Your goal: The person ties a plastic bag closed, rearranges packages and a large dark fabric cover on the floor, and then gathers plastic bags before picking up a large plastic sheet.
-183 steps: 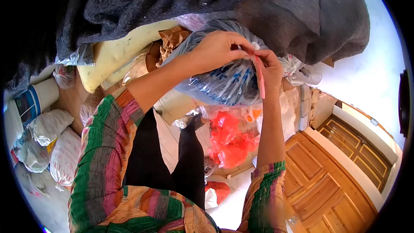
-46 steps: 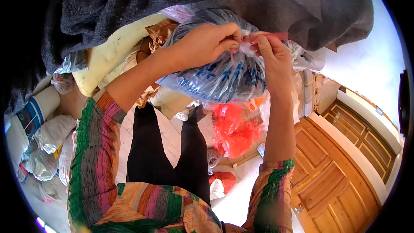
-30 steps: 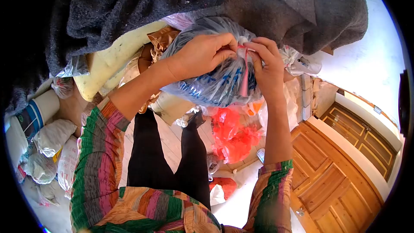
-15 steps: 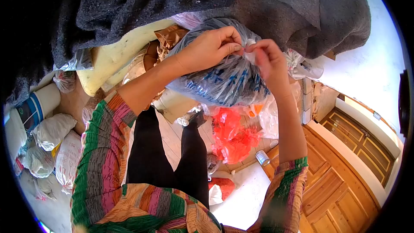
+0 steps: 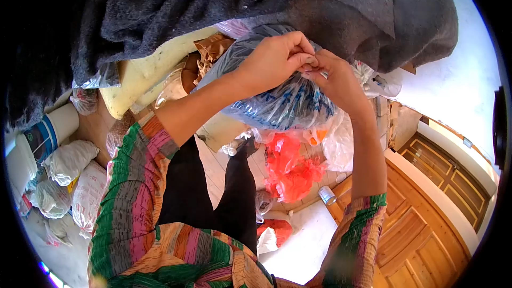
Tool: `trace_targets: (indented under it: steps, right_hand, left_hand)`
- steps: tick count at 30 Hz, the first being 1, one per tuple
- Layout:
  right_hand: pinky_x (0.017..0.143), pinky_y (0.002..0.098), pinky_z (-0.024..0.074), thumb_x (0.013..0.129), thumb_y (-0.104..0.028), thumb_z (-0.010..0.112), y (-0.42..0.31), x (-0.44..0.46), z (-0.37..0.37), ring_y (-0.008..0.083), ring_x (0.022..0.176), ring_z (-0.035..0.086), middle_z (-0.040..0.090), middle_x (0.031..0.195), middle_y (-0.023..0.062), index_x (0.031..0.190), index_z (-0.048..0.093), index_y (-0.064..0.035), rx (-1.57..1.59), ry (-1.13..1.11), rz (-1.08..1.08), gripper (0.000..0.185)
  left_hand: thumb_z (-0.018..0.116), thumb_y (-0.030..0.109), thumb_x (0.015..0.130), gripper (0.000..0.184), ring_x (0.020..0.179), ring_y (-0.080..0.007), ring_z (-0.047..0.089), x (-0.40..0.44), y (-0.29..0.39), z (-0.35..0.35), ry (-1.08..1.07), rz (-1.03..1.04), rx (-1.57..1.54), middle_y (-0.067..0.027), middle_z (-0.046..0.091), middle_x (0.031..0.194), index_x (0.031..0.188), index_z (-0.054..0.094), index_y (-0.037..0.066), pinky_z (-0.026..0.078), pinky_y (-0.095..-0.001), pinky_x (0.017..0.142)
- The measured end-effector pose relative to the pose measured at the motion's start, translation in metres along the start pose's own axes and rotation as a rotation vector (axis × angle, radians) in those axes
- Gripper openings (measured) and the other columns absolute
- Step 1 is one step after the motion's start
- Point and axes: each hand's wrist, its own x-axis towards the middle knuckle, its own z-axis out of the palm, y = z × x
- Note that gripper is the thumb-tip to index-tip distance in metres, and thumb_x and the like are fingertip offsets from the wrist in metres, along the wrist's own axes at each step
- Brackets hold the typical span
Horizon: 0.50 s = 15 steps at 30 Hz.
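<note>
A large, full clear plastic bag [image 5: 282, 108] with blue printing and dark contents sits in front of me. Its gathered neck lies between my hands, mostly covered by the fingers. My left hand [image 5: 276, 61] is closed in a pinch on the neck, thumb against the curled fingers. Touching it from the other side, my right hand [image 5: 337, 79] pinches the same gathered plastic with thumb and forefinger. The knot or twist itself is hidden under the fingertips.
A dark grey blanket [image 5: 352, 16] hangs just beyond the bag. Red plastic bags [image 5: 290, 168] and a tin can [image 5: 327, 195] are on the floor. White sacks [image 5: 72, 161] and a bucket [image 5: 63, 124] stand at left. A wooden door [image 5: 421, 224] is at right.
My hands have come together at the bag's neck, the right moving in against the left. The white gathered plastic visible between them before is now covered by the fingers.
</note>
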Motion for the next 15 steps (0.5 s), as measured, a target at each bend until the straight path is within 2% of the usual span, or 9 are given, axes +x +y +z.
trace_targets:
  steps: [1,3,5,8,9,10,12,13,15]
  right_hand:
    - [0.067,0.0318,0.0459,0.079,-0.007,0.062,0.005,-0.002,0.003,0.0250,0.072,0.060,0.061,0.080,0.0151,0.090,0.064,0.0041,-0.001,0.002,0.004,0.016]
    - [0.067,0.0269,0.0428,0.082,-0.010,0.063,0.019,-0.003,0.012,0.0144,0.073,0.055,0.059,0.079,0.0084,0.091,0.066,0.0029,0.158,0.120,0.215,0.016]
    - [0.067,0.0250,0.0413,0.084,-0.011,0.062,0.029,-0.003,0.013,0.0114,0.074,0.052,0.058,0.078,0.0057,0.093,0.067,0.0019,0.283,0.113,0.232,0.016]
    - [0.067,0.0228,0.0394,0.087,-0.014,0.061,0.026,-0.003,0.012,0.0086,0.074,0.049,0.056,0.076,0.0016,0.098,0.068,-0.0010,0.377,0.098,0.246,0.018]
    - [0.068,0.0227,0.0402,0.087,-0.014,0.061,0.026,-0.003,0.011,0.0083,0.076,0.050,0.058,0.079,0.0021,0.098,0.068,-0.0003,0.381,0.080,0.260,0.019]
    - [0.070,0.0227,0.0410,0.087,-0.015,0.061,0.026,-0.003,0.010,0.0080,0.077,0.051,0.060,0.081,0.0026,0.098,0.068,0.0004,0.386,0.059,0.274,0.020]
    - [0.072,0.0222,0.0420,0.088,-0.015,0.061,0.024,-0.003,0.010,0.0080,0.079,0.053,0.062,0.084,0.0031,0.098,0.068,0.0011,0.408,0.063,0.292,0.021]
    - [0.073,0.0217,0.0431,0.088,-0.016,0.061,0.023,-0.002,0.009,0.0080,0.081,0.055,0.063,0.086,0.0035,0.099,0.067,0.0018,0.432,0.077,0.308,0.022]
    - [0.074,0.0212,0.0439,0.087,-0.015,0.062,0.018,-0.001,0.007,0.0082,0.081,0.056,0.064,0.088,0.0040,0.100,0.067,0.0024,0.493,0.096,0.365,0.022]
  left_hand:
    - [0.057,0.008,0.089,0.012,0.079,-0.0109,0.060,-0.001,-0.002,0.000,0.021,0.058,0.016,-0.0027,0.065,0.091,0.099,0.057,0.004,0.049,-0.0254,0.070]
    - [0.056,0.009,0.089,0.015,0.082,-0.0090,0.058,-0.005,-0.002,-0.004,0.042,0.113,0.035,-0.0012,0.064,0.094,0.103,0.057,0.005,0.049,-0.0248,0.070]
    - [0.056,0.011,0.090,0.022,0.083,-0.0090,0.057,-0.010,0.004,-0.015,0.225,0.014,0.107,-0.0017,0.062,0.100,0.111,0.056,0.007,0.048,-0.0234,0.071]
    - [0.057,0.011,0.089,0.026,0.081,-0.0071,0.056,-0.015,0.001,-0.034,0.308,-0.065,0.316,-0.0026,0.063,0.098,0.115,0.054,0.007,0.047,-0.0220,0.072]
    - [0.059,0.017,0.088,0.030,0.079,-0.0131,0.060,-0.017,0.004,-0.034,0.213,0.063,0.437,-0.0072,0.065,0.095,0.115,0.053,0.007,0.048,-0.0261,0.070]
    - [0.059,0.017,0.088,0.030,0.079,-0.0131,0.060,-0.020,0.002,-0.029,0.217,0.059,0.432,-0.0072,0.065,0.095,0.115,0.053,0.007,0.048,-0.0261,0.070]
    - [0.060,0.023,0.085,0.029,0.078,-0.0247,0.063,-0.022,0.002,-0.012,0.105,0.220,0.736,-0.0131,0.065,0.090,0.109,0.057,0.006,0.049,-0.0334,0.067]
    - [0.059,0.026,0.085,0.026,0.080,-0.0332,0.061,-0.021,0.011,-0.007,-0.017,0.006,0.750,-0.0135,0.065,0.088,0.102,0.060,0.007,0.048,-0.0390,0.068]
    - [0.059,0.024,0.084,0.023,0.080,-0.0322,0.062,-0.017,0.005,-0.010,-0.015,0.036,0.812,-0.0119,0.065,0.086,0.100,0.062,0.008,0.048,-0.0390,0.068]
